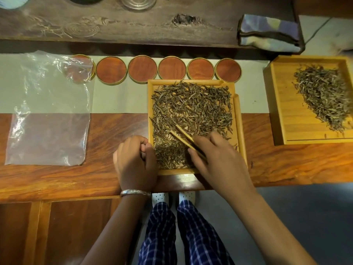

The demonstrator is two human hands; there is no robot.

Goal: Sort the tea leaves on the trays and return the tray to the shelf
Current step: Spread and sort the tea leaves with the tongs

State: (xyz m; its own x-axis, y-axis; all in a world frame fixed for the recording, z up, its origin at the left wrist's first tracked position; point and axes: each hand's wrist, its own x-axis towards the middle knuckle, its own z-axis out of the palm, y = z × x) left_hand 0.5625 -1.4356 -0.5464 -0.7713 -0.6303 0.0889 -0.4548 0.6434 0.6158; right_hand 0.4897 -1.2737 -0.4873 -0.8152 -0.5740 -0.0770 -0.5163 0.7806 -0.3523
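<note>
A square bamboo tray (238,119) lies in front of me, spread with dark brown tea leaves (191,109). My right hand (219,157) grips bamboo tweezers (183,136) whose tips rest among the leaves in the tray's lower half. My left hand (135,161) is curled against the tray's left rim near its front corner; whether it pinches the rim I cannot tell. A second bamboo tray (282,111) with a heap of tea leaves (322,96) sits to the right, cut off by the frame edge.
Several round wooden coasters (142,68) line up behind the tray on a pale runner. A clear plastic bag (49,111) lies flat at the left. A folded cloth (269,33) and a glass vessel (138,2) rest on the dark carved board behind.
</note>
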